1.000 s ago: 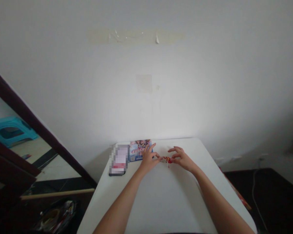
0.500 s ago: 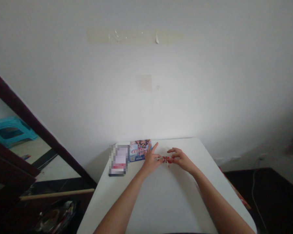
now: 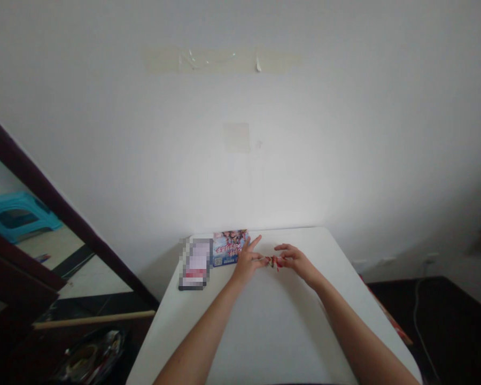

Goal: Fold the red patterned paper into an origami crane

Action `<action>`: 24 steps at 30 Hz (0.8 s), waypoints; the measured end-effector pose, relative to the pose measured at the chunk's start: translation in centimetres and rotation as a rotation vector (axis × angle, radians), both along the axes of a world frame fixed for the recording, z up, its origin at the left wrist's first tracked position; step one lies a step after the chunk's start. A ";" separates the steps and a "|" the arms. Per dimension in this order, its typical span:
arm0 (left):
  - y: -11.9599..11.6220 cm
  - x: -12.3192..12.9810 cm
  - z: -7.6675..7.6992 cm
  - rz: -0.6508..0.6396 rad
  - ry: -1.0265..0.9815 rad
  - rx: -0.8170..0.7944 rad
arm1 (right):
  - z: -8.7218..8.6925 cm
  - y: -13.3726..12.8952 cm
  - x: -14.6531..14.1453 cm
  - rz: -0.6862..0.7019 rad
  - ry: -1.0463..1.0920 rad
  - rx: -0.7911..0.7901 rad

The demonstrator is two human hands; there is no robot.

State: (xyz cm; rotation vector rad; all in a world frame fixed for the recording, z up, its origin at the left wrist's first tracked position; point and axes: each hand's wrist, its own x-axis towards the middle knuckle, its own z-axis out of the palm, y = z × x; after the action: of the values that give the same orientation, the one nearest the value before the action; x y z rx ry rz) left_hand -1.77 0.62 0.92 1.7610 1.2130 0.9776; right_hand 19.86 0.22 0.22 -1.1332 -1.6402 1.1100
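Observation:
Between my two hands is a small, crumpled-looking red and white piece (image 3: 272,261), too small to make out as a wrapper or a cord. My left hand (image 3: 247,263) pinches its left end between thumb and finger, the other fingers stretched out away from it. At the right end, the thumb and fingertips of my right hand (image 3: 297,261) close on it. A bit of red hangs down near the right fingertips. Behind my left hand lies a colourful printed card (image 3: 226,250) with blue and pink artwork, partly covered by the fingers.
A phone-shaped object (image 3: 196,264), its screen blurred out, lies left of the card on the white table (image 3: 280,331). The table's far edge meets the wall (image 3: 304,160). To the left, a dark-framed mirror (image 3: 76,272) shows a blue stool. A cable (image 3: 417,305) hangs at the right.
My hands stay in nearly the same place. The red and white piece has turned slightly between my fingertips, and my left fingers have shifted a little.

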 end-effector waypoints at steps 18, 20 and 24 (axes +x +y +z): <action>0.0 -0.5 0.4 0.004 0.055 0.034 | 1.4 -0.6 0.3 0.063 0.026 -0.073; 0.0 -0.6 0.6 -0.023 0.083 0.030 | 1.4 -0.6 0.4 0.072 0.000 -0.081; 0.2 -0.6 0.4 0.030 0.081 0.071 | 1.0 -0.2 0.3 0.001 0.023 -0.053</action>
State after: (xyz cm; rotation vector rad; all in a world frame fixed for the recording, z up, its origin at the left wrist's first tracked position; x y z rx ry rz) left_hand -2.36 0.84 1.35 1.8582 1.2726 0.9864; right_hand 20.19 -0.01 1.23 -1.1494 -1.6027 1.1694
